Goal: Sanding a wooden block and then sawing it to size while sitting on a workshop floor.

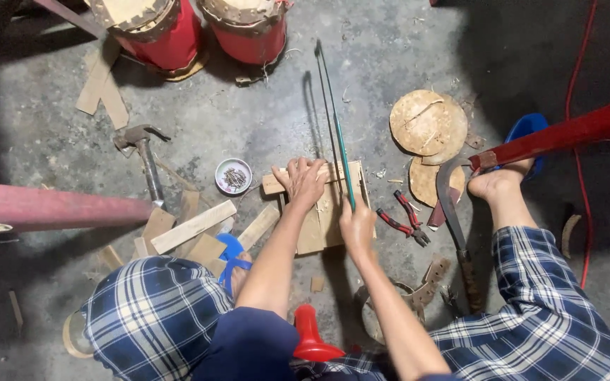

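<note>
1. Plaid-clad knees frame our view, with a red cone-shaped stool leg [310,337] standing between them on the concrete floor [248,120].
2. We press our left hand [303,181] flat, fingers spread, on a wooden strip [277,183] that lies across the top of a small wooden board [323,222].
3. Our right hand [356,224] is closed around the lower end of a thin green-framed saw [333,120], whose long frame runs up and away from us over the board.
4. We judge the step in hand to be sawing the strip where it crosses the board; the next stroke calls for a steady hold-down and a straight pull along the frame's line.
5. Ahead, the floor is open along the saw's length until the 2 red drums [206,28].
6. Rightward, red pliers [407,219] lie just beside the board, with a curved sickle [453,219] and round discs [428,123] near.
7. Leftward, wood offcuts [192,227], a hammer [146,159] and a small dish of nails [234,176] crowd the edge, so sideways room is tight.
</note>
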